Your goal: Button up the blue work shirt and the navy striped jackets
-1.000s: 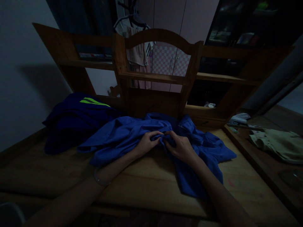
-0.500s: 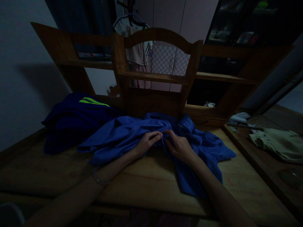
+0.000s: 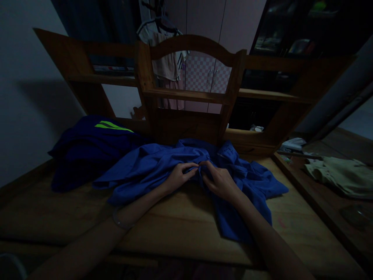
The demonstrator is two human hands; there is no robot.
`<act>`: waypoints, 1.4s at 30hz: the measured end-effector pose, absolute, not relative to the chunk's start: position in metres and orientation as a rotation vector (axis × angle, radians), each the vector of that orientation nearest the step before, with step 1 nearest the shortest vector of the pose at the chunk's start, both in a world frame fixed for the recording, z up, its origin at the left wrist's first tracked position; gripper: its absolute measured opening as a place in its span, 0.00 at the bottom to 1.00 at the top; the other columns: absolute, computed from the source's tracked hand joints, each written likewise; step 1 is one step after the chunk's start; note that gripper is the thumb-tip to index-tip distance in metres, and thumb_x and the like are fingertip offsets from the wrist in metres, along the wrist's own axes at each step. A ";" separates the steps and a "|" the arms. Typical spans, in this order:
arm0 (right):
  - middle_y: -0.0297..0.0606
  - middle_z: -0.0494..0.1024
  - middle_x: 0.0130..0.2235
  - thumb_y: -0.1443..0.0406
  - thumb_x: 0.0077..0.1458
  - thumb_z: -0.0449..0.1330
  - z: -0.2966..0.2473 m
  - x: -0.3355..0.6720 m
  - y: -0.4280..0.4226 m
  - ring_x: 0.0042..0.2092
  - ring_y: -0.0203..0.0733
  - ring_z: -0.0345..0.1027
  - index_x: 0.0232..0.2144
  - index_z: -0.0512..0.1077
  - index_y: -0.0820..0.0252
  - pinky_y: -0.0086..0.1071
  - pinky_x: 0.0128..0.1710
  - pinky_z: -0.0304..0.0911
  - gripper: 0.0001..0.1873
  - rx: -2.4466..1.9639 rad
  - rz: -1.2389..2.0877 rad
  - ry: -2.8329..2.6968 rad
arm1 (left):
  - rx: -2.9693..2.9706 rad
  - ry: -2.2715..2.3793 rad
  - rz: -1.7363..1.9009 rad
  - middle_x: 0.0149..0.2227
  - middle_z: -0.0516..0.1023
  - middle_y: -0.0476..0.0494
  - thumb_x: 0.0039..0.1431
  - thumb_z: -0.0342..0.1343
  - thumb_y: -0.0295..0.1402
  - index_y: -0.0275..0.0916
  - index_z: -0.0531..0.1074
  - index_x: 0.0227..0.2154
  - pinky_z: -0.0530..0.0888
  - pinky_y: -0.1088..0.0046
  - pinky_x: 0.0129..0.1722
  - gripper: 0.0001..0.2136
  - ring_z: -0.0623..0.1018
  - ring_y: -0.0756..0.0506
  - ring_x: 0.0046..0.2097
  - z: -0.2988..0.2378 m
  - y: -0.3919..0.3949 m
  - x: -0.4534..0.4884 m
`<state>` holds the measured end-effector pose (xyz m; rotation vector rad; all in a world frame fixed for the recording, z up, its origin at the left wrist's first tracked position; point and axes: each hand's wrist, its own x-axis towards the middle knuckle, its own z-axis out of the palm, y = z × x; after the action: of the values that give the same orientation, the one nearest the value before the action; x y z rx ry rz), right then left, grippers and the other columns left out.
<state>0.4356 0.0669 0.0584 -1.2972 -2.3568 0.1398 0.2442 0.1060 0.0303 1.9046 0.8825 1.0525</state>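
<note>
A crumpled blue garment, perhaps a work jacket or shirt, lies spread over the wooden desk top. Both hands meet at its middle. My left hand pinches the fabric's edge between thumb and forefinger, coming from the left. Close beside it, my right hand grips the same edge with bent fingers. The fingertips nearly touch, and the small part between them is hidden. Part of the garment hangs toward the front under my right forearm. A thin bracelet circles my left wrist.
A dark blue folded garment with bright green stripes sits at the left by the wall. Behind the desk top rises a wooden shelf frame. At the right, pale folded cloth rests on a lower surface. Clothes hang farther back.
The view has shifted very slightly. Both hands stay at the same place on the blue garment, with only tiny finger movement.
</note>
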 end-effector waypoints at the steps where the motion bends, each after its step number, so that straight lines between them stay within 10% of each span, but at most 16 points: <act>1: 0.38 0.77 0.37 0.64 0.61 0.49 0.058 0.436 0.067 0.37 0.41 0.73 0.52 0.58 0.57 0.28 0.34 0.59 0.17 -1.303 0.132 -2.355 | 1.906 0.882 1.043 0.41 0.79 0.45 0.58 0.53 0.38 0.35 0.76 0.41 0.70 0.72 0.47 0.14 0.76 0.44 0.44 0.030 0.106 0.244; 15: 0.38 0.77 0.36 0.62 0.58 0.50 0.056 0.433 0.068 0.34 0.43 0.73 0.58 0.51 0.57 0.29 0.31 0.58 0.27 -1.399 0.007 -2.285 | 1.827 0.851 1.057 0.41 0.76 0.46 0.60 0.50 0.41 0.36 0.72 0.42 0.68 0.72 0.49 0.15 0.74 0.45 0.46 0.036 0.105 0.247; 26: 0.42 0.73 0.46 0.65 0.55 0.53 0.065 0.430 0.059 0.46 0.45 0.67 0.57 0.56 0.58 0.37 0.47 0.60 0.27 -1.235 0.057 -2.310 | 1.896 0.760 0.979 0.48 0.75 0.43 0.55 0.54 0.32 0.36 0.71 0.46 0.66 0.69 0.53 0.15 0.73 0.44 0.50 0.024 0.107 0.247; 29: 0.46 0.66 0.55 0.58 0.57 0.54 0.072 0.431 0.058 0.57 0.50 0.57 0.59 0.56 0.56 0.45 0.57 0.51 0.28 -1.279 -0.113 -2.296 | 1.829 0.752 1.016 0.47 0.75 0.44 0.54 0.53 0.29 0.36 0.72 0.45 0.66 0.69 0.53 0.15 0.72 0.44 0.50 0.025 0.108 0.246; 34: 0.51 0.31 0.67 0.46 0.36 0.67 0.056 0.457 0.054 0.66 0.61 0.31 0.66 0.32 0.59 0.53 0.60 0.46 0.67 -1.488 -0.201 -2.223 | 1.358 0.715 1.093 0.33 0.74 0.48 0.50 0.52 0.28 0.36 0.71 0.36 0.70 0.76 0.39 0.10 0.73 0.49 0.37 0.034 0.114 0.240; 38: 0.56 0.17 0.65 0.55 0.33 0.72 0.043 0.465 0.051 0.66 0.65 0.33 0.65 0.24 0.60 0.50 0.57 0.52 0.73 -1.592 -0.119 -2.214 | 0.841 0.665 1.145 0.28 0.70 0.51 0.45 0.54 0.25 0.38 0.69 0.36 0.68 0.79 0.31 0.12 0.70 0.52 0.29 0.050 0.096 0.244; 42: 0.54 0.24 0.66 0.62 0.46 0.63 0.068 0.430 0.051 0.62 0.58 0.50 0.65 0.26 0.50 0.41 0.43 0.65 0.58 -1.485 -0.047 -2.270 | 0.794 0.433 0.885 0.24 0.64 0.50 0.45 0.55 0.27 0.36 0.67 0.27 0.62 0.79 0.23 0.04 0.65 0.54 0.24 0.072 0.032 0.251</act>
<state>0.4303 0.0505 0.0684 -1.4853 -2.2702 -0.0472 0.2513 0.0315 0.0718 0.7940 0.4329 0.8850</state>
